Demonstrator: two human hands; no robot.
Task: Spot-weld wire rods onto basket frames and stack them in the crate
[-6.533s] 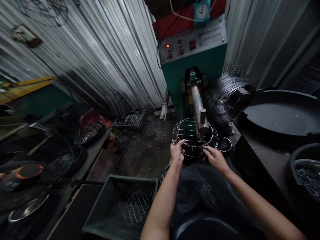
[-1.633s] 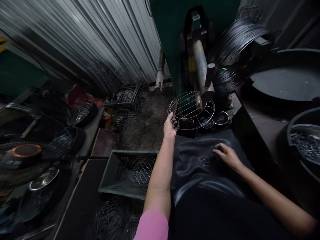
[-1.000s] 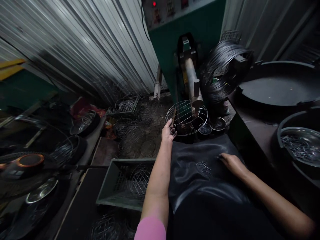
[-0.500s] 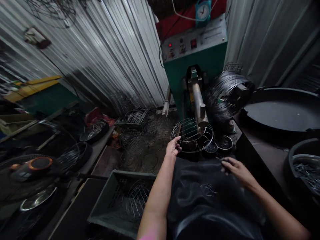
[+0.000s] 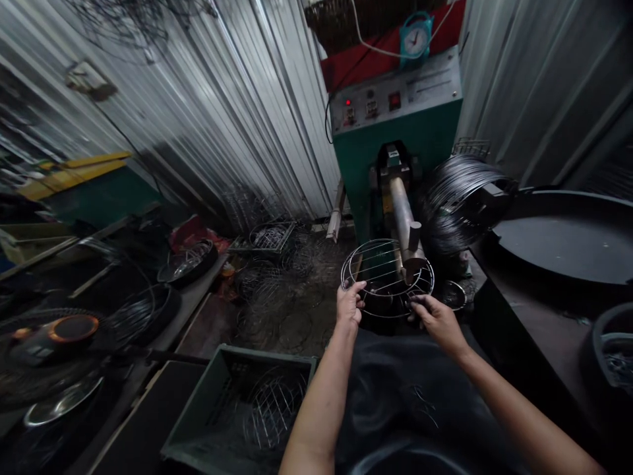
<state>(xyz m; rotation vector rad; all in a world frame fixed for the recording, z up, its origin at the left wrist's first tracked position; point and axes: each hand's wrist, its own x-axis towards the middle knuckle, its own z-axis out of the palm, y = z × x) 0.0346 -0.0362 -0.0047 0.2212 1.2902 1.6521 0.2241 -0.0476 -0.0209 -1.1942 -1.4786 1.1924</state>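
Note:
A round wire rack (image 5: 378, 249) with parallel bars and a double rim is held under the tip of a welding machine's arm (image 5: 403, 211). My left hand (image 5: 350, 303) grips its left rim, thumb on top and fingers curled. At the near right rim, my right hand (image 5: 431, 316) is closed in a pinch; whatever small piece lies between its fingertips is too dark to make out. A dark apron (image 5: 395, 402) covers my lap, with a few short bent wires (image 5: 422, 404) lying on it.
A green crate (image 5: 198, 409) with wire racks stands at left. The machine's green cabinet (image 5: 395, 138) rises ahead, and a wire coil (image 5: 462, 198) hangs beside it. At right are a large dark pan (image 5: 564, 231) and a black bowl (image 5: 593, 349) of metal pieces.
My right hand has moved left and forward from above my lap to the rack's near right rim. My left hand keeps hold of the rack. The view has shifted slightly.

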